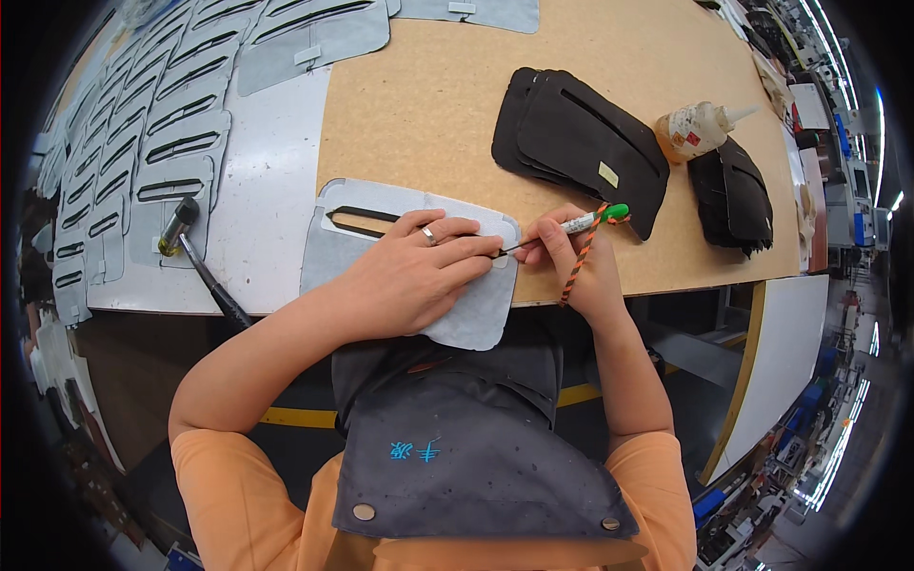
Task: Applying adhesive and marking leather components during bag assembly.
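A grey fabric panel [466, 314] with a long black-lined slot lies near the table's front edge. My left hand [419, 276] rests on it, fingers lying over the slot's right part, a ring on one finger. My right hand [571, 262] grips a thin pointed tool [583, 223] with a green cap and an orange-and-black cord, its tip at the slot's right end beside my left fingertips.
Rows of slotted grey panels [190, 138] cover the left of the table [409, 114], with a hammer [195, 247] at their front. Two stacks of black pieces [581, 128] [738, 205] lie at the right, beside a glue bottle [690, 128].
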